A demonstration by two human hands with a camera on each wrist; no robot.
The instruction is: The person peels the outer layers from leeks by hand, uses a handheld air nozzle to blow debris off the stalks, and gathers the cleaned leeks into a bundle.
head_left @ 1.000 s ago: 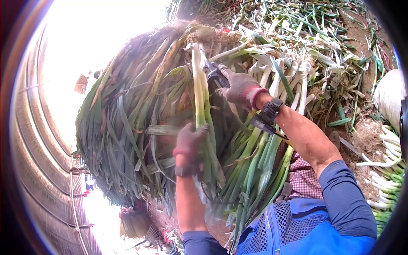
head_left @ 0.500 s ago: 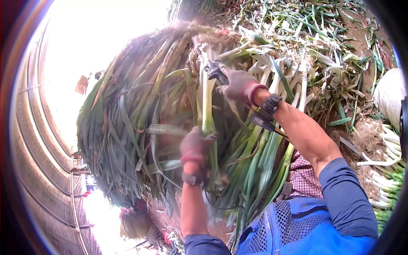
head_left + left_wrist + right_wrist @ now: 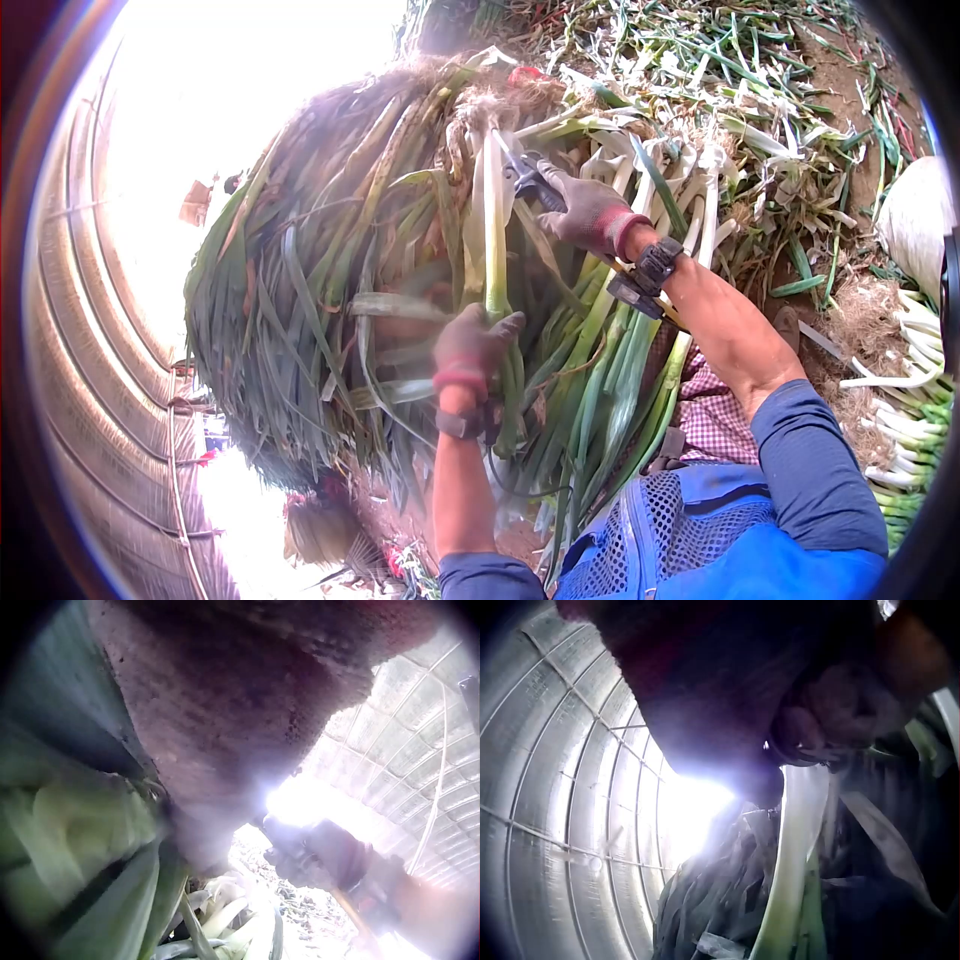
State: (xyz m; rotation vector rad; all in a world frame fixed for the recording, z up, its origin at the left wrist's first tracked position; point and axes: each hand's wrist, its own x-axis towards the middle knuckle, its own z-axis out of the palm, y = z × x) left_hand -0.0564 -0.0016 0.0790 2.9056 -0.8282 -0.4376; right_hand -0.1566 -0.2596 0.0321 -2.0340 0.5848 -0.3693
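Observation:
In the head view my gloved left hand (image 3: 475, 348) grips a long green onion (image 3: 495, 225) by its green part. The stalk stands roughly upright, its white shaft and frayed root end at the top. Around the roots the air looks hazy. My gloved right hand (image 3: 595, 212) holds a dark air blow gun (image 3: 540, 185), the metal nozzle right beside the white shaft. The left wrist view is mostly filled by the left glove (image 3: 225, 712). Under the dark right glove in the right wrist view runs the pale stalk (image 3: 791, 847).
A big heap of leafy green onions (image 3: 300, 280) rises behind the left hand. More onions with white shafts (image 3: 710, 195) lie beside the right arm. Cleaned onions (image 3: 905, 430) are stacked at the far right. Leaf scraps (image 3: 700, 60) cover the ground; a curved ribbed wall (image 3: 110, 380) stands left.
The left hand and its green onion have moved to the right, the hand also a little lower. My right hand has shifted slightly right with the blow gun still held.

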